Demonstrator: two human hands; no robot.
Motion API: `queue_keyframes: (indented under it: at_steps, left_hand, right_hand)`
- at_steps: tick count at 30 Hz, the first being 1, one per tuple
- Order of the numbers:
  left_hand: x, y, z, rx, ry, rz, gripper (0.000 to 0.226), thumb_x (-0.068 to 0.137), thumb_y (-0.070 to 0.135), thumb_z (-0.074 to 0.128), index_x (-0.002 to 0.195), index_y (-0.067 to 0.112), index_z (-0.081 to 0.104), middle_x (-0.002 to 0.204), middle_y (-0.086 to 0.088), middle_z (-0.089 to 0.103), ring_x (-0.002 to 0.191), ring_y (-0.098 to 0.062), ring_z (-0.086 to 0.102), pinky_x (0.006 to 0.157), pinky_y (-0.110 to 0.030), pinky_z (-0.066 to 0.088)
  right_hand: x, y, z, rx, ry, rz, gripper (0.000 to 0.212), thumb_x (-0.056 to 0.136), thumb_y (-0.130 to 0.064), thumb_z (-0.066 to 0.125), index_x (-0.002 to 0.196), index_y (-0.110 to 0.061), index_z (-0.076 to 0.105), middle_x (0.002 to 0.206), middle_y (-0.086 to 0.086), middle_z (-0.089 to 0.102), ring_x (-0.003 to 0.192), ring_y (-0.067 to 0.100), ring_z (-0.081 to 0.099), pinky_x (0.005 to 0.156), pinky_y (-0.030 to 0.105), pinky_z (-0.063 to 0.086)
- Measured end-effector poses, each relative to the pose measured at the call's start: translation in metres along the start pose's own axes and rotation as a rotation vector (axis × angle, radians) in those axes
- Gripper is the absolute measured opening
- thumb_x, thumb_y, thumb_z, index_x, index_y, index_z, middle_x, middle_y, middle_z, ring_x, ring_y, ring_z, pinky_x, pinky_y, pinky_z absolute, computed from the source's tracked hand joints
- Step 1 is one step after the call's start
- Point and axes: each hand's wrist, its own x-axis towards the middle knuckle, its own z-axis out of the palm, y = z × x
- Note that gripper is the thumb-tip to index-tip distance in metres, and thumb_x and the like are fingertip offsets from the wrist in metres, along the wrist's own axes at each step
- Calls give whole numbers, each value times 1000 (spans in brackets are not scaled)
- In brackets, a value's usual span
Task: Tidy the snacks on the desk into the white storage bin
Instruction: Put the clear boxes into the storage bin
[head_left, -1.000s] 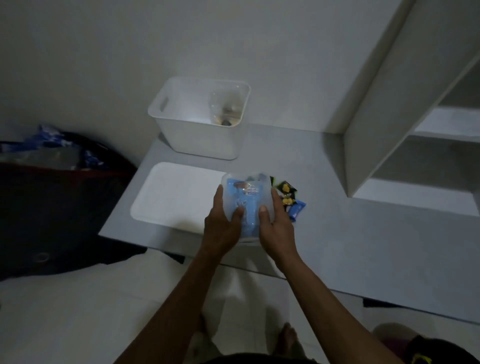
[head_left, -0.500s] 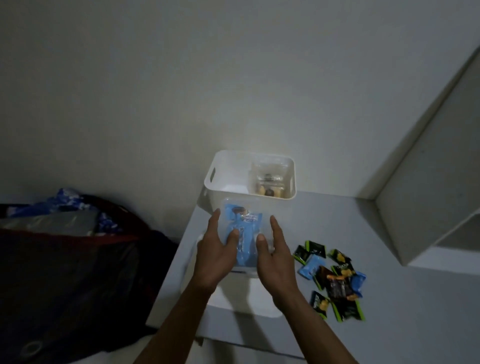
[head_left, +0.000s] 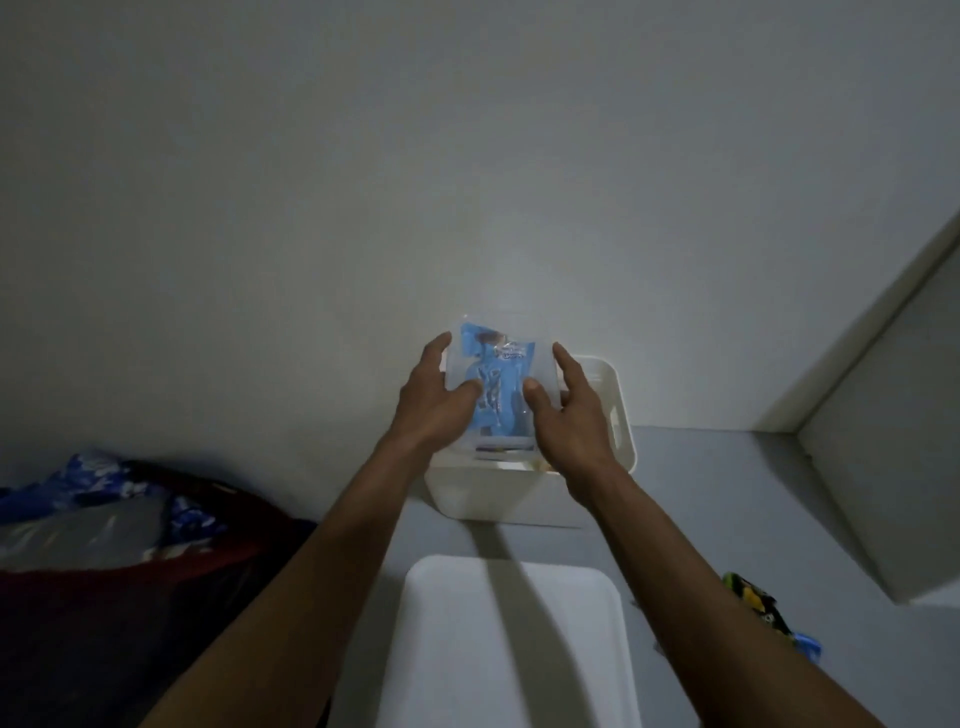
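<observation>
The left hand (head_left: 434, 402) and right hand (head_left: 574, 410) clasp a clear container (head_left: 501, 384) of blue snack packets between them, fingers curled round its sides, held over the white storage bin (head_left: 621, 415); not yet dropped in; loose snack packets (head_left: 761, 610) wait on the bench (head_left: 727, 499), so much remains, I judge.
</observation>
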Motion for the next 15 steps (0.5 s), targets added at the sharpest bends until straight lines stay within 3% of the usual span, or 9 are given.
queue_keyframes:
  at_steps: [4,7,10,15]
  left_hand:
    - [57,-16,6,28,-54,-99,70,89,19,67,144,38,29,129,-6,59,96,-22,69,77,-43,61]
    - [87,-43,15,84,-110,-173,73,86,17,68,144,34,26,129,-8,58,101,-26,67,83,-46,60]
    - [109,-69,26,153,-177,-223,80,83,11,67,146,27,20,133,-11,51,111,-29,60,93,-47,55]
    - [128,-104,40,266,-244,-327,78,84,9,62,146,17,15,133,-15,47,117,-30,52,102,-45,47]
  right_hand:
    - [51,21,17,-29,-25,91,57,99,-25,56,149,-33,31,120,1,62,91,12,65,60,16,56]
    - [81,49,27,-74,-86,155,59,96,-19,60,148,-27,31,132,7,59,102,17,65,74,26,60]
    - [99,76,35,-129,-151,245,67,93,-13,64,149,-25,29,142,5,51,120,24,58,93,45,56]
    - [114,109,51,-198,-260,344,70,92,-9,63,149,-21,23,134,5,50,111,19,54,86,37,55]
